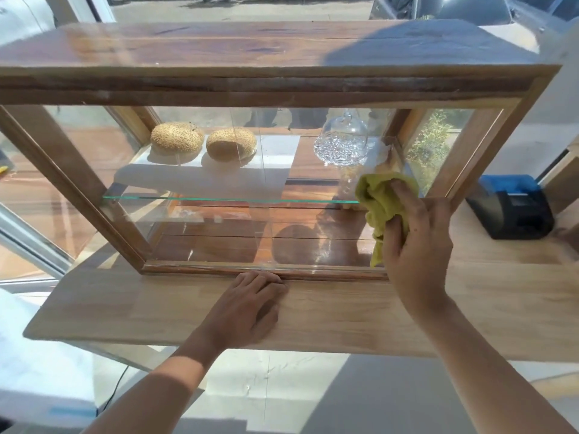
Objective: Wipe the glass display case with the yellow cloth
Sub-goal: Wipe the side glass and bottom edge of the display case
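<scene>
a pale wooden counter (344, 314) runs across the view, and on it stands the glass display case (266, 89), a dark wood frame with a plank top and clear panes on the front and sides. the case sits near the counter's far part, leaving a bare strip in front where a hand can rest. inside, a glass shelf (232, 199) spans the width at mid height. two round seeded loaves (177, 140) lie side by side on a white board at the upper left, and a cut-glass dome cover (341, 142) stands to the right of them. a black and blue receipt printer (510, 208) sits on the counter just right of the case, apart from it.

the right hand (416, 245) is up against the front pane at its right end, fingers curled over the yellow cloth (380, 198), which is bunched in the palm with a tail hanging down toward the bottom rail. the cloth is pressed flat to the glass, which fits a wiping stroke in progress at that corner. the grip looks firm and mostly closed around the wad, likely so the cloth does not slip under pressure.

the left hand (250, 305) lies palm down on the counter, fingertips touching the case's bottom rail, holding nothing; it probably braces the case and steadies the body while the other arm pushes.
</scene>
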